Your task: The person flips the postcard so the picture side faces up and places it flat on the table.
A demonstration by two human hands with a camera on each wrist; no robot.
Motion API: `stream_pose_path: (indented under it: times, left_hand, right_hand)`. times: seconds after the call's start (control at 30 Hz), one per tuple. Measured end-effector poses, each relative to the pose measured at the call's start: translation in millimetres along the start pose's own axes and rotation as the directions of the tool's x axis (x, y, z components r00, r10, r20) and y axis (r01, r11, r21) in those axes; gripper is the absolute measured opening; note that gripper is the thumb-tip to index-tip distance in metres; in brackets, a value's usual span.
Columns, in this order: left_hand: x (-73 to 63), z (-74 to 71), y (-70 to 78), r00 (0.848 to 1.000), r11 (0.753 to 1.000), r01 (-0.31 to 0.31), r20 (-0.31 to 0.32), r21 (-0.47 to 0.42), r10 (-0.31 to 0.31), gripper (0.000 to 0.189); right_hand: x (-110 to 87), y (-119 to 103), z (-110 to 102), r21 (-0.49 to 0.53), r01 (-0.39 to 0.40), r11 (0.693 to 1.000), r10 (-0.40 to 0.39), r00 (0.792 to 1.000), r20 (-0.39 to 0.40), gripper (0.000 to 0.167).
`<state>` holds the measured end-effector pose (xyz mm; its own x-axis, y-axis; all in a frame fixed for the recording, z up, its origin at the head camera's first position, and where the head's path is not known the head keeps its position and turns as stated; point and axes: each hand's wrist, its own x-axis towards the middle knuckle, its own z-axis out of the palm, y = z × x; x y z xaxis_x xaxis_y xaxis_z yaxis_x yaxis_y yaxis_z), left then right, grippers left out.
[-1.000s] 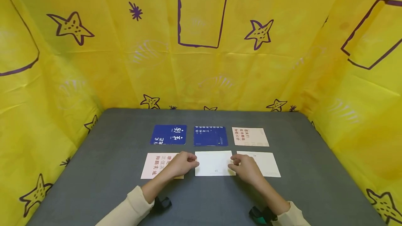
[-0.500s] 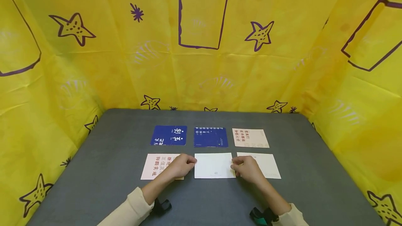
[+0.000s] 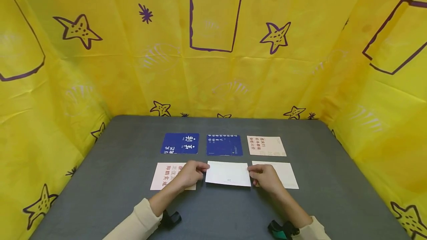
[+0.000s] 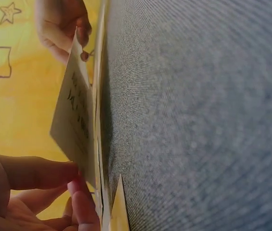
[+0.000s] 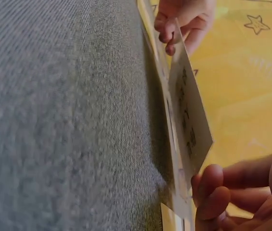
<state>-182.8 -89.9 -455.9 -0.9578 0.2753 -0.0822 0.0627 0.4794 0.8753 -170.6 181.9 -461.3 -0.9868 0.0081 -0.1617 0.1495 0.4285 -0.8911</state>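
A white card (image 3: 228,172) is held up by both hands, tilted with its near edge off the table. Its left edge is pinched between thumb and fingers of my left hand (image 3: 191,175), and my right hand (image 3: 268,177) pinches the right edge the same way. Both wrist views look at the card's underside (image 4: 73,110), where dark printed characters show. My left forearm and hand partly cover a pale pink card (image 3: 163,176) with red characters. Beside my right hand lies another white card (image 3: 287,175), partly hidden by that hand.
Behind the hands, two blue cards, one left (image 3: 180,143) and one middle (image 3: 223,146), and a beige card with red print (image 3: 266,146) lie in a row. The dark grey table (image 3: 213,210) is backed by a yellow patterned cloth (image 3: 213,80) on three sides.
The middle white card first slid slightly toward me between both hands. Now its near edge is lifted, and the card tilts in my pinching fingers.
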Motion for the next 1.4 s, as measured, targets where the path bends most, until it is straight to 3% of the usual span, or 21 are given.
stream_pose_path:
  times: [0.23,0.47,0.73,0.9,1.13,1.4]
  left_hand:
    - [-0.7,-1.5,0.6,0.997,0.999,0.005,-0.081,-0.036,-0.008,0.040]
    - [-1.2,-3.2,0.8,0.995,1.000,-0.007,-0.100,-0.019,0.005,0.036]
    - [-0.9,-5.7,2.7,0.980,0.989,-0.115,-0.152,0.091,0.128,0.026]
    - [-0.3,-7.5,5.0,0.971,0.988,-0.129,-0.191,0.088,0.144,0.019]
    - [-0.5,-8.3,2.3,0.967,0.989,-0.128,-0.213,0.070,0.140,0.015]
    - [2.0,-10.7,2.0,0.965,0.995,-0.097,-0.244,0.018,0.099,0.014]
  right_hand:
    - [-3.9,0,2,-0.146,0.138,0.980,-0.137,0.990,0.014,0.021]
    - [-5.5,-3,2,-0.190,0.192,0.963,-0.205,0.977,-0.054,0.019]
    - [-2.8,-5,0,-0.225,0.237,0.945,-0.262,0.961,-0.092,0.017]
    - [-0.4,-9,-3,-0.179,0.253,0.951,-0.273,0.957,-0.100,0.019]
    - [6.0,-9,-5,-0.067,0.181,0.981,-0.185,0.980,-0.073,0.014]
    - [11.8,-15,-10,-0.037,0.236,0.971,-0.238,0.970,-0.051,0.012]
